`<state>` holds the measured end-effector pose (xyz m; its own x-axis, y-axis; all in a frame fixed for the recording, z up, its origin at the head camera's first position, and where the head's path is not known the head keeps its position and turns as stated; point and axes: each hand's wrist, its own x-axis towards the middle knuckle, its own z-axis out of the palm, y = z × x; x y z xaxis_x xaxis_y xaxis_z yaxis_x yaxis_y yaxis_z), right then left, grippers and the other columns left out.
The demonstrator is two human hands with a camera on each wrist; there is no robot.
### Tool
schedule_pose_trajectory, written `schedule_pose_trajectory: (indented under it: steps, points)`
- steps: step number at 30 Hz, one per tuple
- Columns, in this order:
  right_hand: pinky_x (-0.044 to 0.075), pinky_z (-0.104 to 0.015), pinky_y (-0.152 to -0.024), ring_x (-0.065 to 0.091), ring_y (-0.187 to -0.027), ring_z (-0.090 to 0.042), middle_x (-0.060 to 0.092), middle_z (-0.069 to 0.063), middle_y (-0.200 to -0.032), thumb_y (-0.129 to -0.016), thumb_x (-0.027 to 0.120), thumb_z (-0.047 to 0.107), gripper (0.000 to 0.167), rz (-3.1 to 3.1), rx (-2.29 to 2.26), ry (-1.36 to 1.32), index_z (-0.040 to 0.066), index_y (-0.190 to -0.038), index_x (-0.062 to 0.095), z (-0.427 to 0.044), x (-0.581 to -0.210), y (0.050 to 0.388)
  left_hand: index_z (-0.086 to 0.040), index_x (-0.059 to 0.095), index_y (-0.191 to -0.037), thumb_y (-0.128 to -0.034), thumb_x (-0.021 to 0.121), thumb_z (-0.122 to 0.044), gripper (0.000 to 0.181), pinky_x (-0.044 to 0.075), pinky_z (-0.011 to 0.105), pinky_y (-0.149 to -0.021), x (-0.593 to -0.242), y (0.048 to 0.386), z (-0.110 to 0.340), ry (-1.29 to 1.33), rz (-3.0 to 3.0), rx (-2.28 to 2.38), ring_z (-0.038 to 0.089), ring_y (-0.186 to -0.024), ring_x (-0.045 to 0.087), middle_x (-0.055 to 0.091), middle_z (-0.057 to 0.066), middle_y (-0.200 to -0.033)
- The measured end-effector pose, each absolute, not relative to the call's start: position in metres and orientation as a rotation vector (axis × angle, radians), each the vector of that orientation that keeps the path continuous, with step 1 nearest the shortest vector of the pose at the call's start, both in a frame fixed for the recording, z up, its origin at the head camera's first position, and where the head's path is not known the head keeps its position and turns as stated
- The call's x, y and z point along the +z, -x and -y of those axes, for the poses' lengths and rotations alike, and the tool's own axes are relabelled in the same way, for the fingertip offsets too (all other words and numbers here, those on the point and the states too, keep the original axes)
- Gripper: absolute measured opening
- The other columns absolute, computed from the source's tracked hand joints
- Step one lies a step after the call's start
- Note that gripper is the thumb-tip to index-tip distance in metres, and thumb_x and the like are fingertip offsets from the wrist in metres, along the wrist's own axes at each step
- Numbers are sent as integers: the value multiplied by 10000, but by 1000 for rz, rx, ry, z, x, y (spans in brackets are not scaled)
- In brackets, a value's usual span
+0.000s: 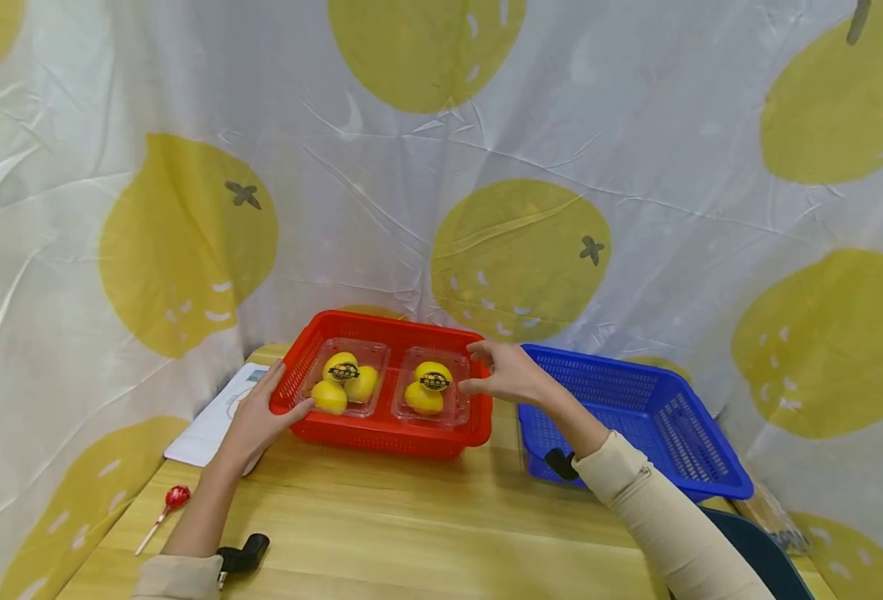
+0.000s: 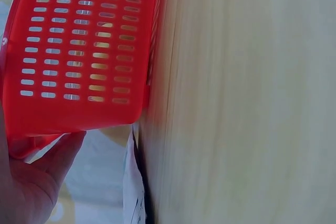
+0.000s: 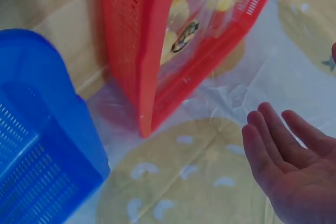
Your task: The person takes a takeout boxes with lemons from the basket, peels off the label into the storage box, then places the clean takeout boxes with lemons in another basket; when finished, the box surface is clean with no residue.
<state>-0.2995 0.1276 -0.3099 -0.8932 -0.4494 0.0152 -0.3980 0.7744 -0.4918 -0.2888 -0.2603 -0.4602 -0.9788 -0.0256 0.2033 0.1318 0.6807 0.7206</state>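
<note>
"What's the biggest thing on your screen?"

"I've got a pale cloth (image 1: 388,208) with large yellow fruit printed on it, hanging behind the red basket (image 1: 381,435). Under that basket I see a wooden table (image 1: 411,517)."

"And around the basket?"

"A blue basket (image 1: 621,425) stands just right of the red basket, and a white printed sheet (image 1: 212,421) lies to its left, near the left arm."

"What's in the red one?"

"I count two clear boxes side by side inside it, a left box (image 1: 377,357) and a right box (image 1: 456,408), each with a dark label."

"How are the hands?"

"I have the left hand (image 1: 261,421) at the red basket's near left corner, thumb spread wide from the fingers; I can't tell whether it bears on the rim. The right hand (image 1: 509,372) is by the basket's right end, fingers loosely extended and holding nothing. My right wrist view shows it apart from the basket."

"Anything smaller?"

"Yellow fruits (image 1: 362,383) inside the red basket, three showing in the left box, two in the right. Last, I see a red lollipop (image 1: 177,497), left of the basket and nearer me."
</note>
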Motion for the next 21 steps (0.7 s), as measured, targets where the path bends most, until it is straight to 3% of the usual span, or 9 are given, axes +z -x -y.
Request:
schedule_pose_trajectory:
  steps: [11, 14, 17, 18, 21]
  points:
    - [515, -422, -992, 594, -1195, -288, 619, -150, -1321, -841, 687, 486, 718, -2820, -759, 464, -13, -1341, 554, -100, -317, 344, -112, 202, -1562, -872, 644, -501, 907, 312, 708, -1063, -463, 293, 259, 86, 2659, -1174, 475, -1412, 293, 205, 150, -1625]
    - [539, -316, -750, 612, -844, -199, 669, -42, -903, -837, 680, 509, 509, -2803, -799, 426, 18, -970, 680, -92, -320, 352, -119, 196, -1564, -871, 642, -507, 911, 314, 712, -1059, -463, 292, 260, 77, 2667, -1174, 477, -1411, 293, 204, 155, -1624]
    - [379, -270, -552, 423, -599, -153, 404, 40, -600, -831, 687, 510, 483, -2737, -909, 351, 100, -637, 521, -85, -324, 358, -111, 201, -1562, -871, 639, -511, 911, 303, 722, -1057, -463, 290, 260, 72, 2673, -1150, 482, -1412, 289, 210, 163, -1621]
    - [332, -274, -536, 371, -576, -160, 310, 31, -587, -825, 693, 509, 509, -2709, -950, 316, 124, -605, 443, -83, -326, 360, -108, 203, -1561, -871, 640, -508, 910, 301, 723, -1059, -463, 290, 260, 73, 2672, -1147, 481, -1414, 286, 211, 164, -1621]
    - [474, -276, -632, 519, -694, -161, 487, 14, -674, -805, 714, 509, 439, -2662, -1026, 209, 104, -720, 569, -80, -332, 364, -100, 211, -1559, -872, 640, -504, 905, 310, 718, -1058, -464, 289, 259, 81, 2673, -1145, 479, -1412, 289, 217, 167, -1618]
